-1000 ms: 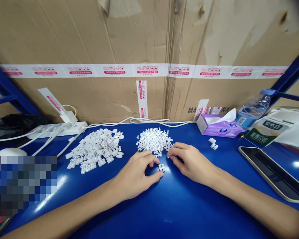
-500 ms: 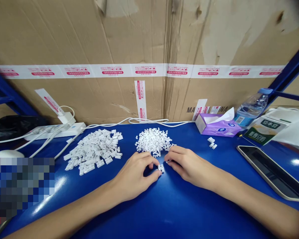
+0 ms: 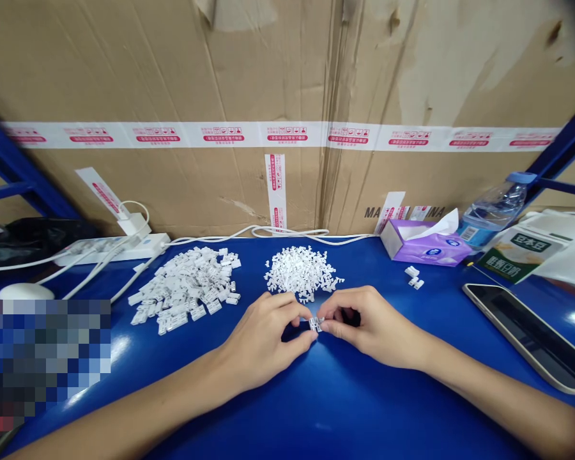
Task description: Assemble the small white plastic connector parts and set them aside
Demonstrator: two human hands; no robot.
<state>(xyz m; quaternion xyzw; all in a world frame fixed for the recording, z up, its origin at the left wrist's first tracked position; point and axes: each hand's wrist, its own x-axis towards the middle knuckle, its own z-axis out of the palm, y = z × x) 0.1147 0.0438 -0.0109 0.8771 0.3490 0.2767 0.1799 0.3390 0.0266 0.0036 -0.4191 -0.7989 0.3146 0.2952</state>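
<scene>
Between thumb and index finger, my left hand (image 3: 268, 329) grips a small white rectangular plastic block (image 3: 314, 324) with dark slots, just above or on the blue table. My right hand (image 3: 374, 322) is closed in a pinch at the block's right side, on a tiny white plastic piece (image 3: 321, 321) mostly hidden by the fingertips. Beyond my hands lies a heap of tiny white Y-shaped pieces (image 3: 301, 271). To the left spreads a larger pile of white blocks (image 3: 189, 287), similar to the one held.
A phone (image 3: 527, 335) lies at the right. Behind it stand a purple tissue box (image 3: 426, 246), a water bottle (image 3: 491, 214) and a green-and-white carton (image 3: 515, 252). Several loose white blocks (image 3: 414, 278) sit nearby. A power strip (image 3: 110, 249) with cables is at the back left.
My right hand has moved left, bringing its tiny piece up against the block in my left hand. The whole view has shifted slightly.
</scene>
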